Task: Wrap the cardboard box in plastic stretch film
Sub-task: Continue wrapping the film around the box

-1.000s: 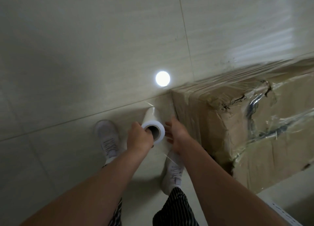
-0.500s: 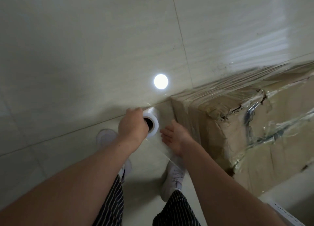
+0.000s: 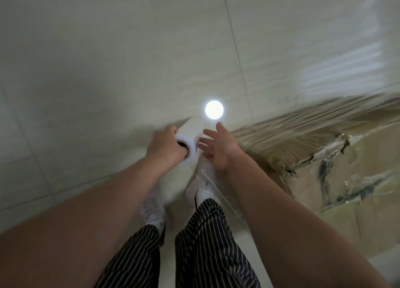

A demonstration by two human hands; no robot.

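Head view: cardboard box (image 3: 313, 201) at right, film layers across its top edge and near face (torn patches beneath). Left hand (image 3: 165, 146) grips film roll (image 3: 191, 134) at its core end; right hand (image 3: 219, 147) spread, empty, just beside roll. Wrapping midway, I judge.

Dark trousers (image 3: 205, 244) with thin white pinstripes fill the 6 o'clock area. Past their hems show white socks (image 3: 205, 193) and white shoes (image 3: 151, 207), the left one with a grey-patterned top. At 12 o'clock of the shoes, bare forearms (image 3: 281, 212) end in the left hand (image 3: 164, 145) and right hand (image 3: 218, 149).
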